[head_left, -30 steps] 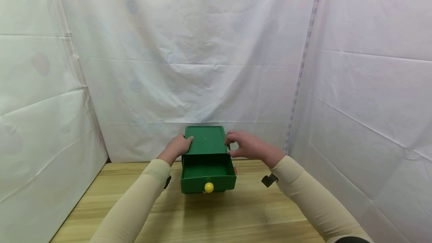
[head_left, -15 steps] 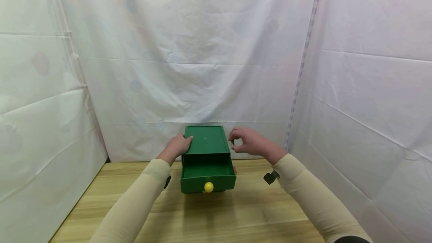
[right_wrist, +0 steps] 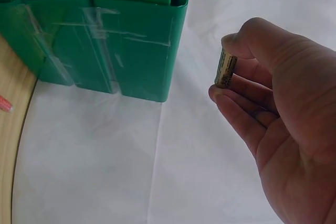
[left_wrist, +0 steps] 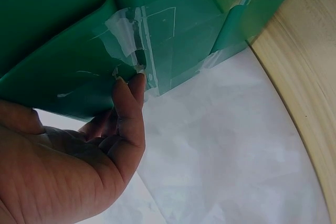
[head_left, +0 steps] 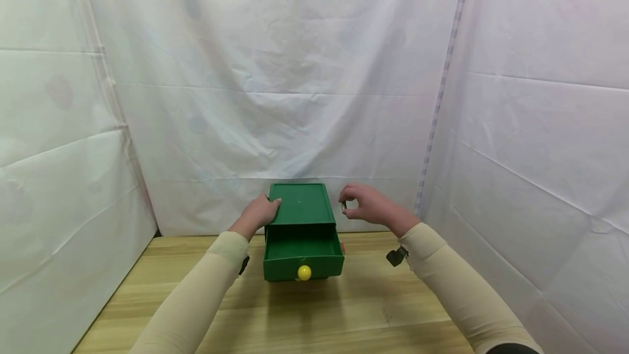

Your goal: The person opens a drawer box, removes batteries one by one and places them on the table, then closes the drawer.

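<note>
A green drawer unit stands on the table, its upper drawer pulled out, with a yellow knob on the front. My left hand grips the unit's left side, thumb on the top edge; in the left wrist view the fingers of the left hand touch the taped green side. My right hand, to the right of the unit and apart from it, pinches a small cylinder like a battery between thumb and fingertips, as the right wrist view shows with the right hand.
The wooden table extends in front of the unit. White cloth hangs behind and at both sides. A small red thing lies just right of the drawer; its red end shows in the right wrist view.
My right hand has moved right, away from the unit's right side, with the small cylinder between its fingers. The left hand and the drawer have stayed where they were.
</note>
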`<state>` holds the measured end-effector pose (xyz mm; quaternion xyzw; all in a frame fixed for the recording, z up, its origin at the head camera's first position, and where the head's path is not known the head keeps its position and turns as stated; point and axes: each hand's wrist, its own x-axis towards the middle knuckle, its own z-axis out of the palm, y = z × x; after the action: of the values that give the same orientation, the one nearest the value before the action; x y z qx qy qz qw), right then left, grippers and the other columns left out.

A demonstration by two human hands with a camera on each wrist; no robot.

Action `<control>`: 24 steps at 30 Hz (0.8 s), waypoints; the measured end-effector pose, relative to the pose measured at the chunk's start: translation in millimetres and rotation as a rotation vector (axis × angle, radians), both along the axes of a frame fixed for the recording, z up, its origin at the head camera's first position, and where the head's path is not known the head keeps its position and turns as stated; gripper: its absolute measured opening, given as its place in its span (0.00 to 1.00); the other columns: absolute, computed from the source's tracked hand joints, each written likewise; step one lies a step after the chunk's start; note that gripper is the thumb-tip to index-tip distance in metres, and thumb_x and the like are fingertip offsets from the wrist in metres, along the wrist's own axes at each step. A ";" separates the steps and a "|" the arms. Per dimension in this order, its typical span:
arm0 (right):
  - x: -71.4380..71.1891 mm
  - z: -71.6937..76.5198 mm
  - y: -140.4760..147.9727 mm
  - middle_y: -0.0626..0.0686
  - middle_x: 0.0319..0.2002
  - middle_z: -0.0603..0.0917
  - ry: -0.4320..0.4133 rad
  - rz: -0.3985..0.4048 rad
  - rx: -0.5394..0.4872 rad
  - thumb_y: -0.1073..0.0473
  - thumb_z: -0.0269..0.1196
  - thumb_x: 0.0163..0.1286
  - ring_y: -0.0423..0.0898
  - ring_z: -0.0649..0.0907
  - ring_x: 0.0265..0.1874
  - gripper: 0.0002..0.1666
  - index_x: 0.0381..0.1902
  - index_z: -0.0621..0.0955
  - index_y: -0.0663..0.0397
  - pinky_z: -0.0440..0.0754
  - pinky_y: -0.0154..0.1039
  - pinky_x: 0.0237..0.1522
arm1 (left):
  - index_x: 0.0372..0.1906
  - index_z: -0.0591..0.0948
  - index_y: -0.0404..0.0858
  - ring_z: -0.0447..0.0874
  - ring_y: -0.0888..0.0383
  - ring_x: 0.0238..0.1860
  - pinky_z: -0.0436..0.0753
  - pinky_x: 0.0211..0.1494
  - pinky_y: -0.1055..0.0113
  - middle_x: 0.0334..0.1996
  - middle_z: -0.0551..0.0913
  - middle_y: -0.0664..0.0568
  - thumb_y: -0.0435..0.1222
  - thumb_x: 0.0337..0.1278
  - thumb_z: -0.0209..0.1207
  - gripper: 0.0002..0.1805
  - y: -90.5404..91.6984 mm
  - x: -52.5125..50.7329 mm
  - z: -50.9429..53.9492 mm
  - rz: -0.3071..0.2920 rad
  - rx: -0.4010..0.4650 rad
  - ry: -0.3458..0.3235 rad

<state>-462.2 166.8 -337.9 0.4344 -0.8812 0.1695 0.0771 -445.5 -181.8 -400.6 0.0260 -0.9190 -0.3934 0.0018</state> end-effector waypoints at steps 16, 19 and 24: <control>-12.9 -8.4 7.4 0.52 0.56 0.86 -0.031 -0.049 0.023 0.60 0.71 0.80 0.49 0.86 0.56 0.12 0.57 0.87 0.50 0.86 0.51 0.59 | 0.83 0.59 0.23 0.81 0.37 0.62 0.81 0.64 0.40 0.67 0.78 0.29 0.54 0.91 0.46 0.41 -0.4 -4.0 -1.1 0.012 0.001 -0.021; -15.9 -10.4 7.5 0.52 0.55 0.86 -0.022 -0.050 0.032 0.60 0.72 0.79 0.48 0.86 0.53 0.11 0.57 0.88 0.50 0.86 0.50 0.56 | 0.83 0.59 0.23 0.81 0.37 0.62 0.81 0.63 0.40 0.67 0.78 0.29 0.55 0.91 0.46 0.41 -0.4 -3.8 -0.4 0.016 0.000 -0.022; -21.5 -16.6 7.4 0.50 0.52 0.86 -0.015 -0.055 0.060 0.60 0.72 0.79 0.45 0.84 0.50 0.10 0.55 0.89 0.50 0.86 0.48 0.53 | 0.82 0.60 0.23 0.82 0.39 0.59 0.81 0.61 0.41 0.65 0.79 0.30 0.54 0.91 0.46 0.40 0.3 -3.8 -0.4 0.016 -0.005 -0.018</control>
<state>-483.6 174.2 -354.5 0.4107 -0.8982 0.1441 0.0622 -449.3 -181.5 -401.1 0.0367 -0.9197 -0.3908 -0.0034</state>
